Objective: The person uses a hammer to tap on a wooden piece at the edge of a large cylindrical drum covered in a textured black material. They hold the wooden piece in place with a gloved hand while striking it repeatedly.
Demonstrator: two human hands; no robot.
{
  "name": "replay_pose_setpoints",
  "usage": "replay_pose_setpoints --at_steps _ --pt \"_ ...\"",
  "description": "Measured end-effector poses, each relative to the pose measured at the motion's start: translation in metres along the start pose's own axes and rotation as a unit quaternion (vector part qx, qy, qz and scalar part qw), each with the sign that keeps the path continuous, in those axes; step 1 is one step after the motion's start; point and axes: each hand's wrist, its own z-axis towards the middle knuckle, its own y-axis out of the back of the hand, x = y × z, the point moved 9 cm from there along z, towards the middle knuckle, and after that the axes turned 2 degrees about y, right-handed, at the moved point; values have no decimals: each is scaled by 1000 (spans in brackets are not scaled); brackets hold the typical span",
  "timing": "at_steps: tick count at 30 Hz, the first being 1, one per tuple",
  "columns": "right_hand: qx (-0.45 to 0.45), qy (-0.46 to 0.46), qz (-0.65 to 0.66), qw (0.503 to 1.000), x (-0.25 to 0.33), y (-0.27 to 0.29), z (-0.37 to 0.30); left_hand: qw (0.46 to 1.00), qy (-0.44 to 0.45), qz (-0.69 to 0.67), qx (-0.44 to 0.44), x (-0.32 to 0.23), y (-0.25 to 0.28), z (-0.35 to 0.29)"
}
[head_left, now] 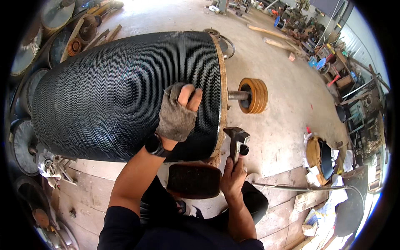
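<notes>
A large black roller (104, 91) with fine wavy grooves around it lies across the view in front of me. My left hand (178, 114), in a grey glove with bare fingertips, rests on the roller near its right end. Its fingers are curled in, and a thin dark tip pokes out beside them; what it belongs to is hidden. My right hand (234, 179) is bare and wrapped round the handle of a hammer (236, 135). The hammer is raised just right of the roller's end, apart from it. A small black round piece (244, 149) shows beside the hammer handle.
From the roller's right end a shaft (238, 95) carries a yellow grooved pulley (253, 96). A dark block (194, 180) stands between the roller and my legs. Large metal discs (26, 146) line the left side. Bags and scraps (321, 160) lie at right, with machine parts behind.
</notes>
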Motion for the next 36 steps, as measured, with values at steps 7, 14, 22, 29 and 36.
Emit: replay_pose_setpoints --at_steps 7,14,22,29,36 --pt "-28 38 18 999 14 31 10 999 -1 33 15 13 -5 15" --pt "13 -50 94 994 -19 12 -9 987 0 -159 -15 -53 14 -7" --pt "41 -27 66 997 -11 12 4 965 78 -231 100 -66 -13 -33" --pt "64 -49 89 993 -6 5 13 958 100 -234 134 -62 -17 -14" --pt "64 -37 56 996 12 5 27 967 135 -192 96 -64 -26 -8"
